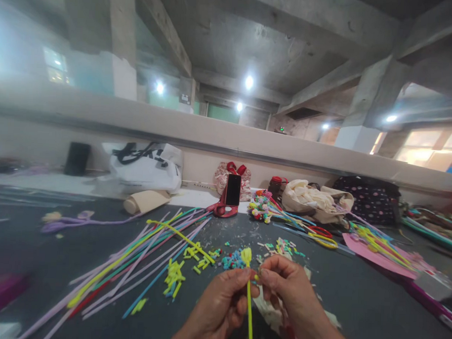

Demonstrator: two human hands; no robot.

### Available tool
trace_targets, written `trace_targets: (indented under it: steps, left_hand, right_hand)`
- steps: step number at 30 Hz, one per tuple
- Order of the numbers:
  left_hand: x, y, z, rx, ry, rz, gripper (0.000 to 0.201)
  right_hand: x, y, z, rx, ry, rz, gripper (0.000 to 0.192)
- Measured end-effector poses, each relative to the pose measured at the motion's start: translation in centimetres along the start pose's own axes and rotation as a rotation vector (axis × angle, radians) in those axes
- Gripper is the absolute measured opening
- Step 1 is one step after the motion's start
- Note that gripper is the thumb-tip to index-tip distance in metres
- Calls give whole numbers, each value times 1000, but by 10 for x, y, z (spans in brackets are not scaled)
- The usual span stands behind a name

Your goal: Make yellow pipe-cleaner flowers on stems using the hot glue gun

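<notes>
My left hand [229, 291] is closed around a thin yellow stem [249, 313] that looks like a pipe cleaner. A bud-like yellow head [246, 256] tops it, just above my fingertips. The stem's lower end hangs down past the bottom of the picture. My right hand [285, 283] touches the left at the fingertips, thumb and forefinger pinched on a small yellow piece [257, 278] beside the stem. Behind the hands lie small blue and red cut pieces [233, 259]. Short yellow cut pieces [174, 276] are heaped to the left.
Long coloured stems [133, 265] spread across the dark table at left. Red-handled scissors [224, 209] lie before a propped phone [233, 189]. A bunch of small flowers [261, 206], yellow-handled scissors [323, 240] and pink paper [375, 254] lie right. A white bag [148, 167] stands behind.
</notes>
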State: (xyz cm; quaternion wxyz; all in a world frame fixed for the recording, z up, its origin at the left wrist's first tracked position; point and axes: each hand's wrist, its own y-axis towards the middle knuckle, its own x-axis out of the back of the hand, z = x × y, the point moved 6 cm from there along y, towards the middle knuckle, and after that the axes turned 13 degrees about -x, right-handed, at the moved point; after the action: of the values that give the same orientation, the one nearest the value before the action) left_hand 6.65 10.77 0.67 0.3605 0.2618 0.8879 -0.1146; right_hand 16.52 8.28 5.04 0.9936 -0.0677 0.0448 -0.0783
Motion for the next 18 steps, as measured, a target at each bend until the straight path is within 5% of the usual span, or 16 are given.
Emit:
trace_targets:
  steps: [6,13,18]
  left_hand:
    - [-5,-3,-8,-25,23,1,16]
    - [-11,-8,-15,-42,102,19,21]
    - [-10,-9,-12,11,149,18,23]
  right_hand:
    - [-3,-2,12,82,-158,-88,22]
    - [-12,-1,18,20,-236,-31,26]
    - [32,-21,22,15,-316,-105,18]
